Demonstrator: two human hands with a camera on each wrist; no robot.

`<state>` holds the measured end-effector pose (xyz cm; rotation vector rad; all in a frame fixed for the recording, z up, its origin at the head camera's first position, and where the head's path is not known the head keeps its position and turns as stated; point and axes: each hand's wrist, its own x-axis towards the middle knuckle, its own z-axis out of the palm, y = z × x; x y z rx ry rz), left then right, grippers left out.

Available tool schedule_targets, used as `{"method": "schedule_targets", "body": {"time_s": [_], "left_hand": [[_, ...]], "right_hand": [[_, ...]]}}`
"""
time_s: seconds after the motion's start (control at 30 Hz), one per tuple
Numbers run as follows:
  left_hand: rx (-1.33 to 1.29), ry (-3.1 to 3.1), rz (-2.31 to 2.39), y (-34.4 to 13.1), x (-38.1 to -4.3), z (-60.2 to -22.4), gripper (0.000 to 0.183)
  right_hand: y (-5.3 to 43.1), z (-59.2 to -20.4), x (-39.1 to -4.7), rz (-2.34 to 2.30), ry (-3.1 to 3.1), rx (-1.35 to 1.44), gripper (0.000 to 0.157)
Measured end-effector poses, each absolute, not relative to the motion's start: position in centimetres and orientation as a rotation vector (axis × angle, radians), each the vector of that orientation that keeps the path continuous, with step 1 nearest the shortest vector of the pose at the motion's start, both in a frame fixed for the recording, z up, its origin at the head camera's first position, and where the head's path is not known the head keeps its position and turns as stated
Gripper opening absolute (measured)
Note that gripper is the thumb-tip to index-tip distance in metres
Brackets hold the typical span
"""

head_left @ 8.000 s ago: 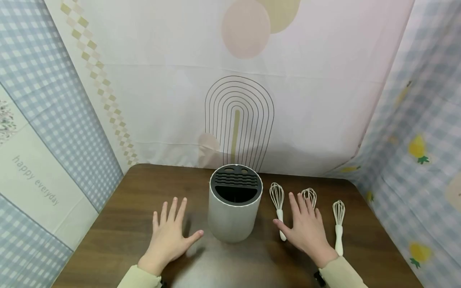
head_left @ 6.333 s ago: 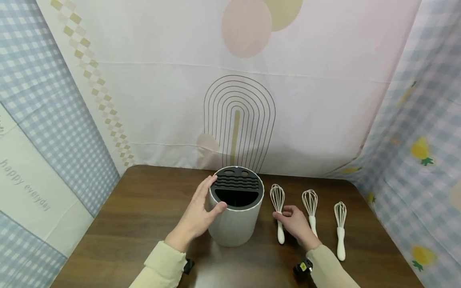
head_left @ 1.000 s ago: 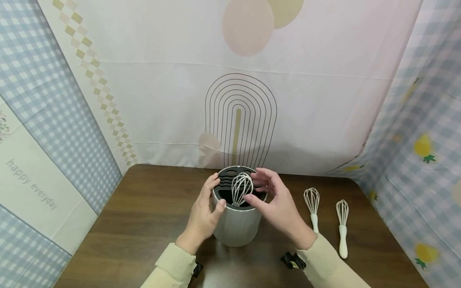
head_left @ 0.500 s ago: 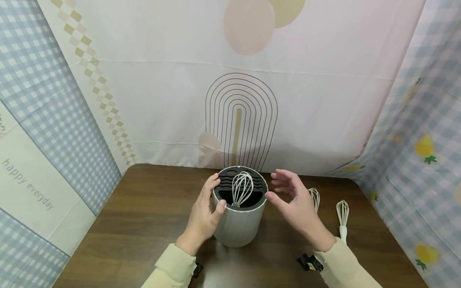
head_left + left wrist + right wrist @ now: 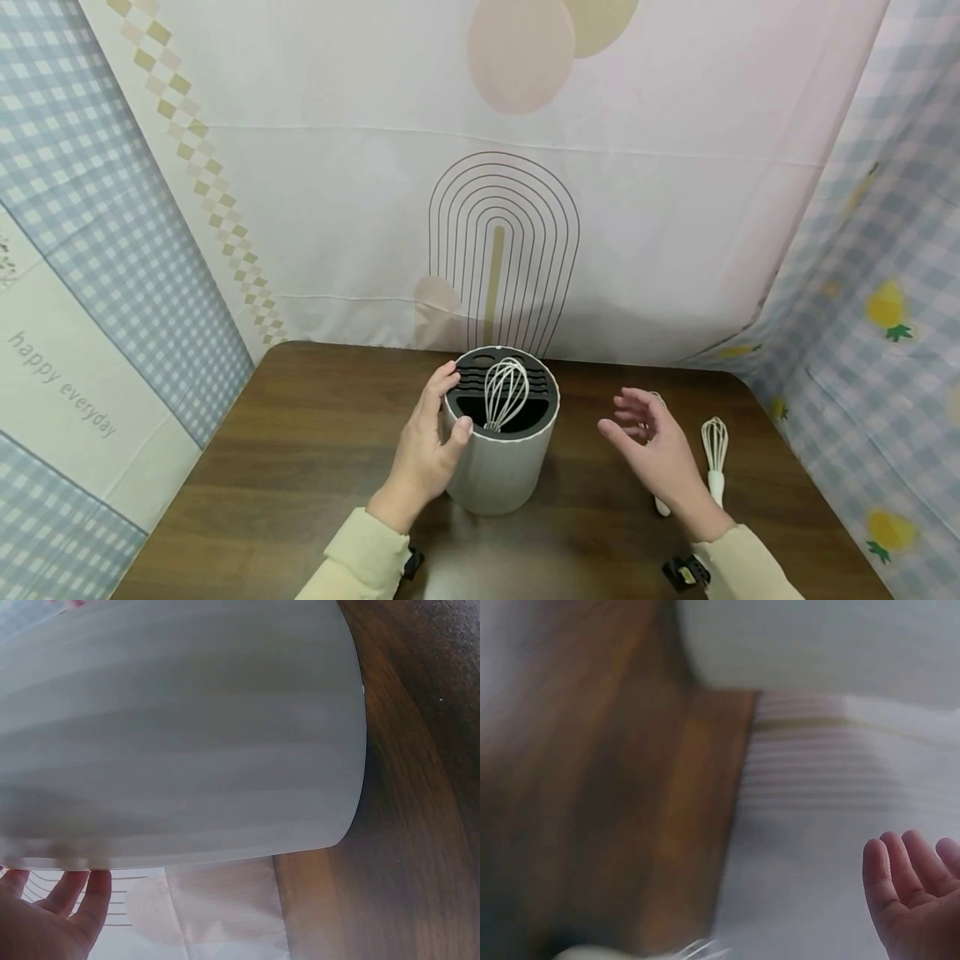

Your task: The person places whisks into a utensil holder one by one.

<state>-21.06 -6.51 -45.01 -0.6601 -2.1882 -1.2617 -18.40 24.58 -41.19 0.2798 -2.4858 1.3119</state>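
A white cylindrical utensil holder [image 5: 497, 475] with a black slotted top stands on the table. A whisk [image 5: 507, 393] stands in its wide front opening, wire loops up and leaning right; its handle is hidden inside. My left hand [image 5: 420, 454] holds the holder's left side near the rim, thumb in front and fingers farther back. Off to the right of the holder, my right hand [image 5: 663, 458] is in the air, fingers loosely bent, holding nothing. It hides most of a second whisk [image 5: 662, 507]. A third whisk [image 5: 716, 450] lies to its right, its handle partly covered by that hand.
The brown wooden table [image 5: 322, 433] has rounded back corners. A patterned cloth [image 5: 360, 217] hangs behind its back edge, with checked cloth [image 5: 847, 333] on the right and more on the left.
Earlier, my right hand took the nearest whisk from the table; it now stands in the holder. Over the last second my right hand has left it and moved right. My left hand has stayed.
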Motion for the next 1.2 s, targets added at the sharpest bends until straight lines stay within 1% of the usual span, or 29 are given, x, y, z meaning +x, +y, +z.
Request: {"method": "schedule_targets", "body": {"time_s": [0.2, 0.33, 0.53, 0.73, 1.0, 1.2], "left_hand": [[-0.655, -2.190, -1.260, -6.5, -21.1, -45.0, 0.058], [-0.654, -2.196, -1.262, -6.5, -21.1, -45.0, 0.058], [-0.658, -2.199, -1.266, -6.5, -21.0, -45.0, 0.058], [-0.664, -2.196, -1.273, -6.5, -21.0, -44.9, 0.057], [-0.668, -2.193, -1.278, -6.5, -20.9, -44.8, 0.058], [-0.666, -2.183, -1.266, -6.6, -20.9, -44.8, 0.057]], "right_hand": [[28.6, -46.0, -19.5, 1.220, -2.569, 0.037, 0.060], [30.3, -47.7, -19.8, 1.173, -2.599, -0.098, 0.065], [31.5, -48.7, -19.6, 1.108, -2.648, -0.212, 0.073], [32.0, -49.3, -19.7, 1.105, -2.664, -0.259, 0.073], [32.4, -50.0, -19.8, 1.196, -2.670, -0.364, 0.077], [32.5, -50.8, -19.9, 1.383, -2.658, -0.437, 0.080]]}}
